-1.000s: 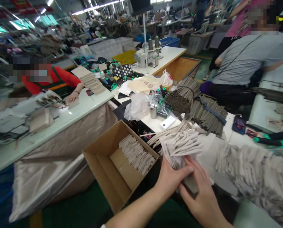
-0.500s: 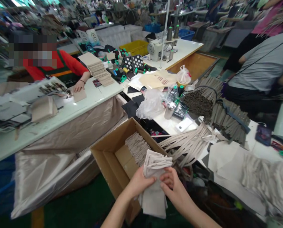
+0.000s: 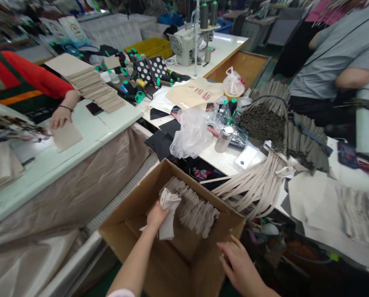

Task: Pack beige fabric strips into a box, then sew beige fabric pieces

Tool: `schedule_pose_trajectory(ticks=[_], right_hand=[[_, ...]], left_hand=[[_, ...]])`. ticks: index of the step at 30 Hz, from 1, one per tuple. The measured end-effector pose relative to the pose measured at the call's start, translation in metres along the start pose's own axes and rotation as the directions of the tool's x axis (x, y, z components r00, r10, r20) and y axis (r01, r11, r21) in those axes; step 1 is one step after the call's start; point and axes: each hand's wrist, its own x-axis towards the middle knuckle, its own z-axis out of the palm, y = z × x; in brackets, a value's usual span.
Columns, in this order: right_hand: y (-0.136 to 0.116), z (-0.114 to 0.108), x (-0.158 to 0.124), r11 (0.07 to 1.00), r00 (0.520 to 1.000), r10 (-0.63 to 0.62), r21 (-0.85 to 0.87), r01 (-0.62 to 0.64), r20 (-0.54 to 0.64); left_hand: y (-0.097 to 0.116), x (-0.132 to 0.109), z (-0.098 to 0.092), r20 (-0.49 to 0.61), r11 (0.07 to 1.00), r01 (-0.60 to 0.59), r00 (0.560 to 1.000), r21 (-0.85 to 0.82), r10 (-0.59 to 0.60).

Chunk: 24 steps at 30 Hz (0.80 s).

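My left hand (image 3: 157, 216) is closed round a folded bundle of pale beige fabric pieces (image 3: 169, 209), inside the open cardboard box (image 3: 131, 210). Just beyond the bundle, a row of packed beige fabric pieces (image 3: 195, 206) lies along the box's far side. My right hand (image 3: 236, 260) is over the box's right edge with its fingers apart, holding nothing. The lower ends of the held bundle are partly hidden by my left hand.
A co-worker's hand (image 3: 61, 116) rests on a fabric panel (image 3: 66, 135) at the left table. Beige strips (image 3: 252, 181), a metal canister (image 3: 224, 139) and a plastic bag (image 3: 190, 134) lie beyond the box. Grey fabric bundles (image 3: 264, 117) stand farther right.
My left hand has carried the fabric bundle forward and left into the box. My right hand has let go of it and moved apart to the right. The view has shifted.
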Motion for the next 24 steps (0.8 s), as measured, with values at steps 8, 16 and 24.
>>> schedule_pose_trajectory(ticks=[8, 16, 24], right_hand=[[0.03, 0.037, 0.012, 0.917, 0.919, -0.298, -0.345, 0.201, -0.257], [0.042, 0.051, 0.009, 0.934, 0.931, -0.205, -0.344, 0.094, -0.302], [0.056, 0.072, 0.009, 0.918, 0.932, -0.175, -0.395, 0.038, -0.317]], left_hand=[[0.016, 0.123, 0.028, -0.019, 0.965, -0.11, 0.993, 0.239, 0.118], [0.031, 0.198, 0.047, -0.028, 0.928, -0.189, 0.977, 0.321, 0.209], [0.054, 0.183, 0.052, -0.184, 0.876, -0.214, 0.93, 0.433, 0.318]])
